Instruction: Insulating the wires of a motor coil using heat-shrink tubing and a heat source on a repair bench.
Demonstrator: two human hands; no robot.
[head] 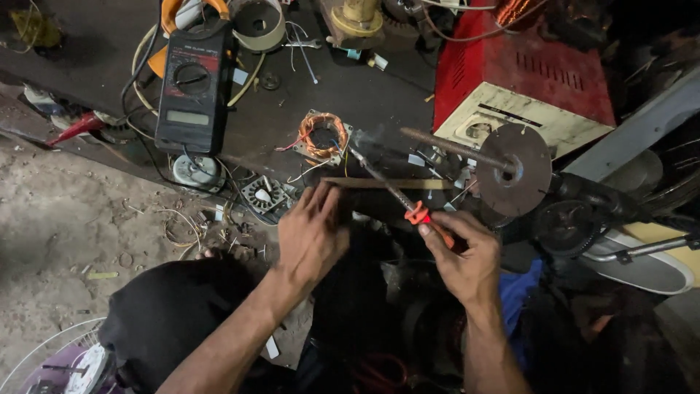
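My right hand point(463, 255) grips the orange handle of a soldering iron point(397, 195), whose thin metal shaft runs up and left to a small motor stator wound with copper wire point(321, 135) on the dark bench. A wisp of smoke rises near the tip. My left hand point(312, 232) rests by the bench edge, fingertips on the left end of a thin flat strip point(386, 183) that lies across the bench. Whether something thin is pinched between those fingers I cannot make out.
A black digital multimeter point(191, 87) with leads lies at the left. A red and cream metal box point(521, 80) stands at the right, with a rusty disc on a threaded rod point(514, 169) before it. Small motor parts point(264, 194) and wire scraps lie on the sandy floor.
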